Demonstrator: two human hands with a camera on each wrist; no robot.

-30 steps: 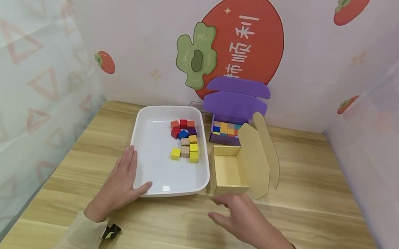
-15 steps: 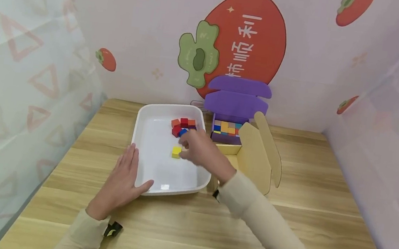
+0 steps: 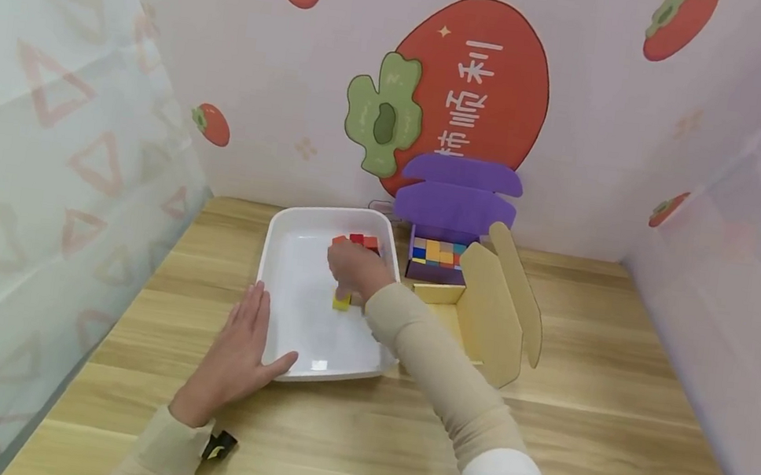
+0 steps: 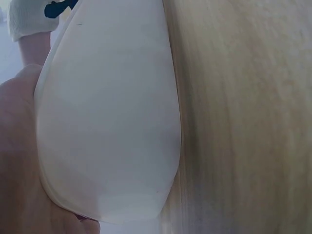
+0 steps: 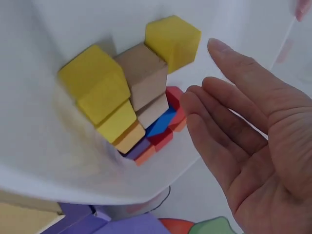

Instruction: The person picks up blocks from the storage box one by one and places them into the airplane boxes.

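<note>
A white tray (image 3: 298, 330) with several coloured cube blocks lies on the table. My left hand (image 3: 234, 354) rests at its near left corner, fingers straight along the left side and thumb over the front rim. Over the blocks inside the tray is my right hand (image 3: 358, 268), hiding most of them in the head view. In the right wrist view, its fingers bend loosely with nothing between them. The thumb tip is close to a yellow block (image 5: 175, 44). Beside that sit tan blocks (image 5: 141, 73), another yellow block (image 5: 95, 83), and red, blue, orange and purple ones.
An uncovered tan cardboard box (image 3: 441, 294), its lid (image 3: 496, 307) raised, stands right of the tray, partly behind my right sleeve. Behind it, a purple box (image 3: 436, 274) holds rows of coloured blocks against the patterned back wall (image 3: 272, 74).
My right hand has moved from the table in front of the cardboard box, leftward and away from me, to over the blocks in the tray. The left hand has stayed at the tray corner.
</note>
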